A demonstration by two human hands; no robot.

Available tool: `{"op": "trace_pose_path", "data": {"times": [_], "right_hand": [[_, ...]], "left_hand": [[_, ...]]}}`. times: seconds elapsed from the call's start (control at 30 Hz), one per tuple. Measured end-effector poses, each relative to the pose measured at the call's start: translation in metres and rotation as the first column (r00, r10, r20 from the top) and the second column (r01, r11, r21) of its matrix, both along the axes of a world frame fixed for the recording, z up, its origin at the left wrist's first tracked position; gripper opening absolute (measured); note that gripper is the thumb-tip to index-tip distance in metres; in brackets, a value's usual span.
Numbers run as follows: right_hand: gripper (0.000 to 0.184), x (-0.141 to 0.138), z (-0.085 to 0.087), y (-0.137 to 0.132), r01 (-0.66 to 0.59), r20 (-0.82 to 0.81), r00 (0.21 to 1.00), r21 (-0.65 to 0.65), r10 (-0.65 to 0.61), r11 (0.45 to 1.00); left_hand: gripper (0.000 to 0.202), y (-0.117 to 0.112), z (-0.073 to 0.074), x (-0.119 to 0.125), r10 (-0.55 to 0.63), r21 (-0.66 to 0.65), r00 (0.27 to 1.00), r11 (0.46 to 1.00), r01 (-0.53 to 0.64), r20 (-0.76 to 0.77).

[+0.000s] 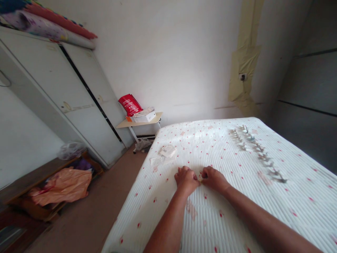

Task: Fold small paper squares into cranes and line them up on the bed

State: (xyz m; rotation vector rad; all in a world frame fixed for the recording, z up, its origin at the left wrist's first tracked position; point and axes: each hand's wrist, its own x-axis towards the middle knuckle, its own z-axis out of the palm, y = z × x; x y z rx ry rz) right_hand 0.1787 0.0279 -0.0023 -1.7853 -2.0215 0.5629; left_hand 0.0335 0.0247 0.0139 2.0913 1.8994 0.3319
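My left hand (185, 180) and my right hand (214, 178) meet over the middle of the mattress (163, 218), fingers bent and tips pinched together. Between the fingertips shows a small, pale yellowish piece (200, 178), mostly hidden; it looks like folded paper, but I cannot make out its form. Ahead and left of my left hand lie a small stack of white printed papers (168, 151) and a loose slip (156, 161). Off to the right, several small grey-white folded figures (259, 149) stand in slanting rows, blurred.
Left of the mattress are a brown floor (105, 189), grey metal cabinets (79, 91) and a low wooden shelf with an orange plastic bag (64, 184). By the wall, a small table (123, 123) holds a red bag (130, 104) and a white box (145, 117).
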Motion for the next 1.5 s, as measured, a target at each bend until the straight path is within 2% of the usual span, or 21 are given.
{"op": "trace_pose_path", "data": {"times": [0.27,0.5,0.7,0.97,1.03,1.13,1.27,1.5], "right_hand": [[0.01,0.002,0.0,0.003,-0.037,0.013,0.999,-0.029,0.038,0.999],[0.003,0.0,-0.002,0.002,-0.015,-0.01,1.0,-0.028,0.015,0.999],[0.008,0.001,-0.004,0.003,-0.014,0.015,1.0,-0.045,0.015,0.999],[0.013,0.002,0.0,0.001,-0.044,0.009,0.999,-0.031,0.044,0.999],[0.013,0.004,-0.001,-0.001,-0.065,-0.014,0.998,-0.015,0.065,0.998],[0.02,0.011,-0.005,-0.008,-0.166,-0.087,0.982,0.056,0.17,0.985],[0.032,0.018,-0.006,-0.018,-0.249,-0.153,0.948,0.186,0.278,0.95],[0.017,0.012,-0.003,-0.023,-0.28,-0.074,0.949,0.252,0.307,0.926]], "left_hand": [[0.006,0.001,-0.001,-0.003,-0.009,-0.023,1.0,1.0,0.009,0.0],[0.025,0.001,-0.004,0.004,0.017,-0.016,0.995,1.0,-0.018,-0.095],[0.023,0.0,-0.003,0.006,0.022,-0.031,0.992,0.999,-0.026,-0.124],[0.012,-0.003,-0.008,0.002,0.03,0.054,0.999,0.998,-0.028,-0.022],[0.01,-0.006,-0.011,-0.001,0.018,0.088,1.0,0.996,-0.018,0.007],[0.005,-0.012,-0.014,-0.006,-0.04,0.17,0.994,0.985,0.023,0.098],[0.014,-0.017,-0.017,-0.009,-0.099,0.211,0.98,0.976,0.061,0.172],[0.021,-0.017,-0.019,-0.009,-0.131,0.207,0.975,0.974,0.093,0.178]]}}
